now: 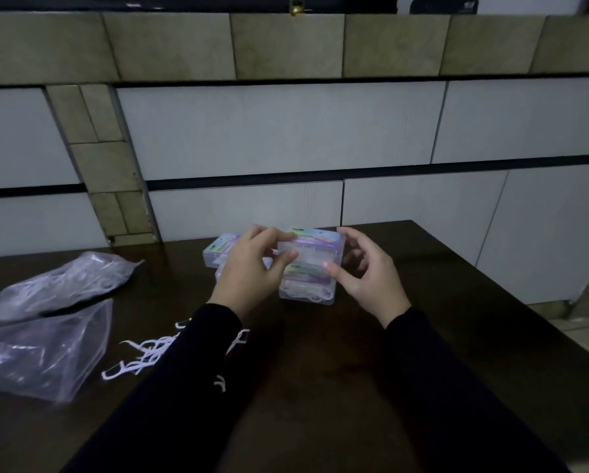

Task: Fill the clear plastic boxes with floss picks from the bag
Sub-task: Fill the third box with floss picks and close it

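We wear long black sleeves [170,387] that reach to both wrists; our left hand [248,271] and right hand [364,278] are bare, without rings.

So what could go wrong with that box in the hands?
The clear box, held up by the left hand and right hand over another box, might slip and spill picks. The loose floss picks lie right by the left sleeve, which could sweep them off the table.
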Tool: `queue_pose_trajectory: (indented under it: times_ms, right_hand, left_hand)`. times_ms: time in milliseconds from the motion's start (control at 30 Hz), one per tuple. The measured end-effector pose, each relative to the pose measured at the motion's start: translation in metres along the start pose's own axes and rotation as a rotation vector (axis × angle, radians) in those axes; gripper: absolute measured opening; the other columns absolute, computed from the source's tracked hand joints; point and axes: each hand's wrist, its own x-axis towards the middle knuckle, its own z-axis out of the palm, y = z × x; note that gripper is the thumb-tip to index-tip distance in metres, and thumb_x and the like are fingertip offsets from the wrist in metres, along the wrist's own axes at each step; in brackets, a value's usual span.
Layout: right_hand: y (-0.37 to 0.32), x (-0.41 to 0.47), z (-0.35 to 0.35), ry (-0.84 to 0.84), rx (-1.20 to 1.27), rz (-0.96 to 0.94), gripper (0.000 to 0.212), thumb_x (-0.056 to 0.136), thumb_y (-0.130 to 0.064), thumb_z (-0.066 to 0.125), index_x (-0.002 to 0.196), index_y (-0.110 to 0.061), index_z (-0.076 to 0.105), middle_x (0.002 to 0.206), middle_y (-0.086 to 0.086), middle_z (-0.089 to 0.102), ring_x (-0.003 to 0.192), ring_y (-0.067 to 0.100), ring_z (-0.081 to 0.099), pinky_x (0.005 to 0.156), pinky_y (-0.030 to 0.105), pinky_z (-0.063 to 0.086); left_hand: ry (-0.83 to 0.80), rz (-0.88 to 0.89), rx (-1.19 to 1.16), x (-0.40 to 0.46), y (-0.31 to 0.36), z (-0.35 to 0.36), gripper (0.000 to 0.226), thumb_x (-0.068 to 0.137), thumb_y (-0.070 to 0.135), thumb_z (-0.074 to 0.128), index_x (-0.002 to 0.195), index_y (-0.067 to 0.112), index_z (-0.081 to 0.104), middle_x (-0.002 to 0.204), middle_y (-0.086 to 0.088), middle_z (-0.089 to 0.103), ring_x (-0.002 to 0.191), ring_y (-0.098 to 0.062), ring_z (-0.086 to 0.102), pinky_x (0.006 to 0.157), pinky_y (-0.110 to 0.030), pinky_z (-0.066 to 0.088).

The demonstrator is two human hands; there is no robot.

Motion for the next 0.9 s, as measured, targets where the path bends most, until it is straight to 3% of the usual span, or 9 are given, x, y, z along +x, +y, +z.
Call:
queue_pose_trajectory:
  times_ms: [100,200,300,467,567,700,800,900]
  right_hand:
    - [-0.007,-0.015,0.000,-0.168,0.104,0.070,0.051,0.078,-0.032,0.076,0.122,-0.034,0.050,0.117,-0.009,0.058,0.101,0.011,0.059,0.079,0.024,0.054]
    - [-0.011,-0.024,0.002,-0.274,0.008,0.103,0.049,0.078,-0.035,0.076,0.120,-0.036,0.050,0.114,-0.010,0.055,0.091,0.007,0.058,0.069,0.013,0.047]
    - [-0.016,-0.029,0.002,-0.309,-0.103,0.093,0.051,0.077,-0.038,0.077,0.120,-0.039,0.049,0.113,-0.013,0.053,0.088,0.006,0.056,0.065,0.010,0.044]
    - [-0.024,-0.033,0.000,-0.310,-0.212,0.068,0.055,0.071,-0.042,0.080,0.115,-0.043,0.047,0.114,-0.017,0.050,0.097,-0.002,0.052,0.074,0.012,0.043]
    - [-0.026,-0.035,0.002,-0.342,-0.219,0.091,0.057,0.069,-0.042,0.082,0.116,-0.041,0.049,0.113,-0.017,0.051,0.098,-0.002,0.050,0.077,0.011,0.040]
    - [-0.023,-0.032,0.004,-0.378,-0.275,0.130,0.062,0.071,-0.038,0.082,0.123,-0.037,0.048,0.120,-0.013,0.052,0.105,0.001,0.049,0.084,0.016,0.039]
    - [-0.020,-0.031,0.003,-0.392,-0.291,0.169,0.066,0.073,-0.034,0.081,0.128,-0.038,0.045,0.125,-0.011,0.052,0.106,0.003,0.049,0.085,0.019,0.041]
    - [-0.018,-0.030,0.003,-0.419,-0.306,0.191,0.069,0.076,-0.034,0.079,0.134,-0.037,0.042,0.130,-0.009,0.049,0.106,0.003,0.046,0.087,0.021,0.041]
  left_hand:
    - [-0.042,0.064,0.016,-0.018,-0.007,-0.017,0.019,0.084,0.030,0.071,0.103,0.029,0.068,0.094,0.007,0.059,0.083,-0.006,0.060,0.079,-0.024,0.053]
    - [-0.123,0.041,0.017,-0.034,-0.008,-0.027,0.012,0.081,0.029,0.074,0.090,0.032,0.068,0.087,0.007,0.062,0.077,-0.005,0.061,0.073,-0.023,0.054]
    - [-0.163,0.033,0.020,-0.043,-0.010,-0.032,0.021,0.079,0.029,0.077,0.080,0.042,0.060,0.085,0.003,0.065,0.076,-0.007,0.063,0.072,-0.025,0.053]
    - [-0.224,-0.026,0.035,-0.047,-0.012,-0.032,0.021,0.078,0.030,0.078,0.076,0.041,0.060,0.085,0.003,0.066,0.075,-0.006,0.061,0.069,-0.014,0.048]
    - [-0.260,-0.065,0.044,-0.047,-0.016,-0.032,0.010,0.077,0.029,0.078,0.083,0.030,0.070,0.085,0.004,0.066,0.076,-0.004,0.060,0.067,-0.009,0.045]
    - [-0.290,-0.068,0.113,-0.046,-0.019,-0.026,0.020,0.078,0.033,0.077,0.095,0.023,0.073,0.086,0.008,0.062,0.074,0.001,0.057,0.066,-0.004,0.041]
    - [-0.341,-0.067,0.148,-0.045,-0.019,-0.021,0.020,0.079,0.039,0.074,0.095,0.027,0.071,0.089,0.012,0.057,0.078,0.000,0.055,0.069,-0.010,0.044]
    - [-0.347,-0.088,0.130,-0.044,-0.022,-0.017,0.022,0.078,0.045,0.072,0.093,0.030,0.069,0.105,0.014,0.051,0.095,-0.001,0.052,0.083,-0.019,0.045]
